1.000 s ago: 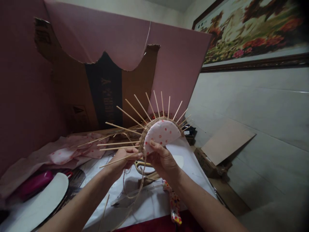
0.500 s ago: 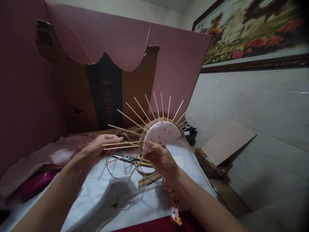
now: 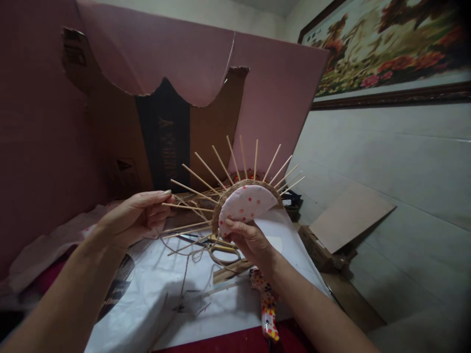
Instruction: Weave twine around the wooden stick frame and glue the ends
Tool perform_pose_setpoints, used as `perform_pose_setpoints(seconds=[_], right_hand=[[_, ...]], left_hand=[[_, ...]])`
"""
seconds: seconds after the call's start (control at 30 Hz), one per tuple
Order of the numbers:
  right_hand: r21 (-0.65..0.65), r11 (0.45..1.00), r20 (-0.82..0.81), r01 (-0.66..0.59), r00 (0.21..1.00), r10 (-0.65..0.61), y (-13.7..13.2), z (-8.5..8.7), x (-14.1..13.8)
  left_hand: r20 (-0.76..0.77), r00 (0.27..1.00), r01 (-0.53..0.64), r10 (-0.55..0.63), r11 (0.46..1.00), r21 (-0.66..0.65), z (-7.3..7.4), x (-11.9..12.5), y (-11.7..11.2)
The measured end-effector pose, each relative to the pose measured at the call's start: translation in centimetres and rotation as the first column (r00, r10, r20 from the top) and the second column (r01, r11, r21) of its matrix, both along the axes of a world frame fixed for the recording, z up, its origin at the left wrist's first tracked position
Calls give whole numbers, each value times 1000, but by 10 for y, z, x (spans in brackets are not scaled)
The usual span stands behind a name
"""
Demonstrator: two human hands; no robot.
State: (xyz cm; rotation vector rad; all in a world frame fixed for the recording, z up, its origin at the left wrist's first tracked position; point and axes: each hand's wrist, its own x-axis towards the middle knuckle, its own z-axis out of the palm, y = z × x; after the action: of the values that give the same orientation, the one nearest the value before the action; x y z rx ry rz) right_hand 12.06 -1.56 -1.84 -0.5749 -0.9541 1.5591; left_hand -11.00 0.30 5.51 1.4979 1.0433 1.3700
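Right hand (image 3: 253, 245) pinches a white, red-dotted, half-round fabric panel (image 3: 247, 205) edged with pale wooden sticks (image 3: 256, 161) above the white-covered table (image 3: 206, 323), apparently steadying it; left hand (image 3: 136, 215) pinches thin brown twine (image 3: 183, 201), seemingly for tension.

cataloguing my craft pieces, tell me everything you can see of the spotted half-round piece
The half-round piece has a white, padded-looking face with red and orange spots, apparently fabric. A brown band, like twisted cord, borders its curved edge, and thin pale sticks, seemingly wood, fan out from there. It is held above the white surface, curved side up, face toward the camera. The right hand grips its lower left part, thumb on the face.
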Motion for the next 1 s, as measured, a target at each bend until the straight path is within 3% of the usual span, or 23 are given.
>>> perform_pose_setpoints(seconds=[0.07,0.1,0.2,0.27,0.37,0.47,0.57,0.8,1.0], right_hand=[[15,1000,27,16,1000,-16,0,1,-1],[18,1000,34,26,999,-26,-1,2,-3],[14,998,25,66,997,-66,0,1,-6],[4,996,16,89,996,-89,2,0,-8],[-26,992,-8,126,992,-127,5,-3,-9],[-82,983,-61,165,983,-170,8,-4,-7],[-125,977,-79,171,980,-182,8,-3,-7],[-136,978,-153,155,973,-175,1,3,-12],[-132,987,-188,91,975,-115,-5,12,-11]], left_hand=[[58,998,30,-21,987,-160,6,4,-7],[69,997,-21,34,984,-176,8,7,-10],[22,971,-238,238,971,-24,12,18,-22],[-20,969,-244,246,968,61,11,27,-30],[-141,983,-89,115,980,177,6,43,-45],[-328,942,156,-69,956,247,-1,60,-64],[-423,897,266,-127,920,288,-13,75,-78],[-491,852,325,-180,918,227,-56,100,-78],[-487,854,329,-183,915,235,-72,108,-74]])
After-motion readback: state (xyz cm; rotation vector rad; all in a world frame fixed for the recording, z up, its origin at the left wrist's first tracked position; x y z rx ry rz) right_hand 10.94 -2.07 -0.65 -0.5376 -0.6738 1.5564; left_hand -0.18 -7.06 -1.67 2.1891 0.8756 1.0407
